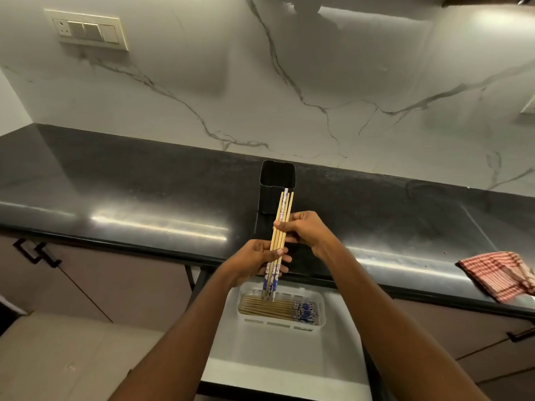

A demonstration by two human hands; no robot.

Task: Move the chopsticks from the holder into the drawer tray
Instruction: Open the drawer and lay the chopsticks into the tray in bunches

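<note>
Plainly, the chopsticks (284,206) were out of the holder (277,176) and gathered as one bundle in both hands, above the white tray (320,306) that sat in the open drawer (275,360). The left hand (254,263) gripped the lower part, its fingers curled behind the sticks and its thumb laid across the front. The right hand (307,231) pinched the bundle higher up, fingers wrapped round from the right side. The bundle's long axis ran steeply up and away from the person. Its plain wooden tips pointed toward the holder on the black counter (144,192), and its blue-patterned ends hung down at the tray's far left corner. Whether those ends touched the tray could not be told. The pile of sticks already in the tray (269,307) lay the other way, left to right, with its patterned ends toward the right. The held bundle therefore stood crosswise to the pile. By my reading, the coming move turned on that mismatch: the bundle would need to be tipped over and swung so its patterned ends went rightward before it could lie flat beside the pile. The left hand was the lower one and nearer the tray, so it seemed better placed to guide the bundle down. No sticks showed above the holder's rim.
</note>
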